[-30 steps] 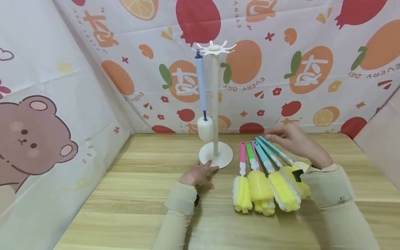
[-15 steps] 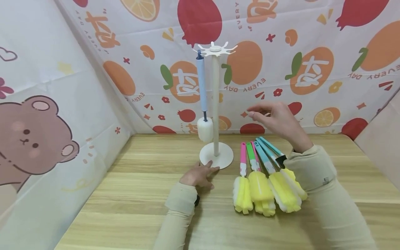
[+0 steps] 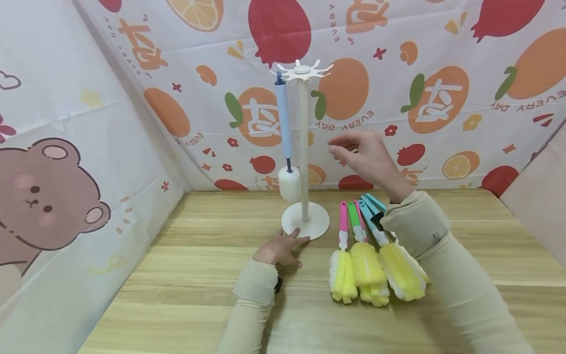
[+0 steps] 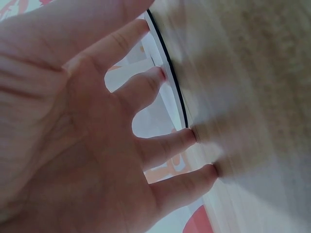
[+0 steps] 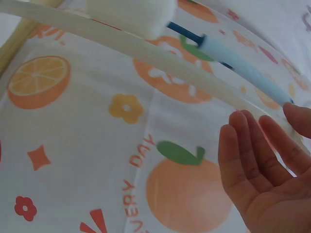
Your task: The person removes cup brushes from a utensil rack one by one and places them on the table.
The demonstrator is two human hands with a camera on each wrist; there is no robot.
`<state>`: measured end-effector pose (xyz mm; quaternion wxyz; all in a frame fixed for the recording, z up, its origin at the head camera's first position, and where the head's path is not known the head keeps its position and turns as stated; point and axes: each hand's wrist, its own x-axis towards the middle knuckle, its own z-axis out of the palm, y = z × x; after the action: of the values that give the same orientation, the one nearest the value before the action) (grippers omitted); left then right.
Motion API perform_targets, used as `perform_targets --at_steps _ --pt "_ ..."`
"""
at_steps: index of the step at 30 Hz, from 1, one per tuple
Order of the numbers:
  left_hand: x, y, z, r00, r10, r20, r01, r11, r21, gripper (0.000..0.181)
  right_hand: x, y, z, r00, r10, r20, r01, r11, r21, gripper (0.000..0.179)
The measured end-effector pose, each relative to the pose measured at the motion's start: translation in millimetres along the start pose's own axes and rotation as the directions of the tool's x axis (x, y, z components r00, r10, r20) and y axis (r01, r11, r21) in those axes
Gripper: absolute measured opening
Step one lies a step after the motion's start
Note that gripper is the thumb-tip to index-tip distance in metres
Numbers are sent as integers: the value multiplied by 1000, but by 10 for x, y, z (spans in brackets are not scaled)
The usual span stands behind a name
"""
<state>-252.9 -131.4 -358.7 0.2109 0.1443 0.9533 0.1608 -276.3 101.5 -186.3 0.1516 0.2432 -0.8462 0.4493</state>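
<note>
A white rack with a round base (image 3: 316,227), a tall pole (image 3: 304,147) and a ring of hooks (image 3: 302,72) stands on the table. From one left hook hangs a blue-handled sponge brush (image 3: 284,120) with a white head. My left hand (image 3: 278,249) rests its spread fingers on the base's front edge; in the left wrist view two fingertips touch the table. Raised to the right of the pole, my right hand (image 3: 367,157) has loosely bent fingers and nothing between them; the right wrist view shows the bare palm. Yellow sponge brushes (image 3: 368,264) lie below it.
Pink (image 3: 343,221), green and blue brush handles point toward the back wall, partly covered by the right sleeve (image 3: 420,219). A fruit-print cloth (image 3: 212,128) hangs behind the wooden table (image 3: 199,275), and a bear-print cloth (image 3: 132,162) is at the left.
My right hand has risen from over the brush handles and moved left toward the pole. The left hand stays on the base, and the hanging brush has not moved.
</note>
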Motion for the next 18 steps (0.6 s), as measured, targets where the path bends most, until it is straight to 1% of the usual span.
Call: perform_targets --at_steps 3,9,13,18 --pt "-3 -6 0 1000 -3 -2 3 1000 4 69 40 11 66 1000 -12 18 12 1000 -9 23" --pt "-4 -12 4 1000 -2 -5 2 1000 6 69 86 17 131 999 -4 31 3 1000 9 24" --pt "-1 -11 7 1000 -4 -8 4 1000 1 69 130 -27 179 999 8 44 -10 999 43 25" --pt "9 -9 10 1000 -12 -10 12 1000 -10 70 180 -112 262 999 4 50 -8 997 82 24"
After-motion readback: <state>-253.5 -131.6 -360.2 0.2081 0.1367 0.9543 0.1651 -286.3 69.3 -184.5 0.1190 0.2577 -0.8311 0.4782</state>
